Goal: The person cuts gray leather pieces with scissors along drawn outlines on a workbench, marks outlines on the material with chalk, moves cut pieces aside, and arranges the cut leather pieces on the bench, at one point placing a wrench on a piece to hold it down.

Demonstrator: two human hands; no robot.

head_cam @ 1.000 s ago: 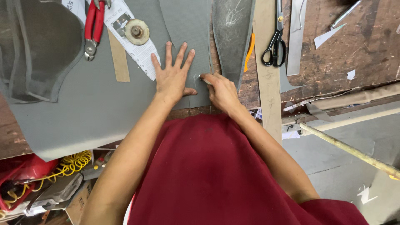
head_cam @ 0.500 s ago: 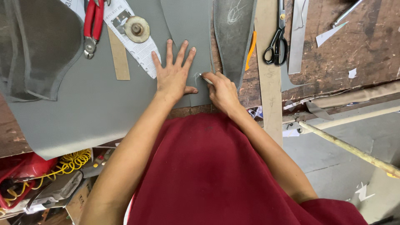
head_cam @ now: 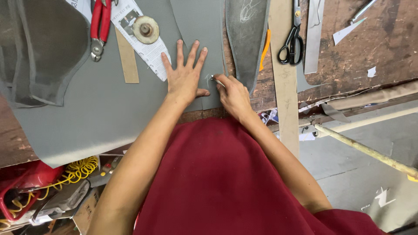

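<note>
My left hand (head_cam: 185, 74) lies flat with fingers spread on a narrow grey strip of material (head_cam: 200, 26), pressing it onto a larger grey sheet (head_cam: 87, 113). Right beside it, my right hand (head_cam: 233, 93) is closed around a small thin marking tool (head_cam: 216, 79), its tip touching the strip's right edge near my left thumb. A dark grey curved pattern piece (head_cam: 246, 35) lies just right of the strip.
Red-handled pliers (head_cam: 100, 26), a round metal disc (head_cam: 146, 29) on newspaper and a cardboard strip (head_cam: 127, 58) lie beyond my left hand. Black scissors (head_cam: 291, 41), a wooden slat (head_cam: 283, 78) and a metal ruler (head_cam: 312, 39) sit to the right on the worn wooden bench (head_cam: 361, 56).
Both hands stay in nearly the same place; the view has shifted slightly. My right hand's tool remains at the strip's edge.
</note>
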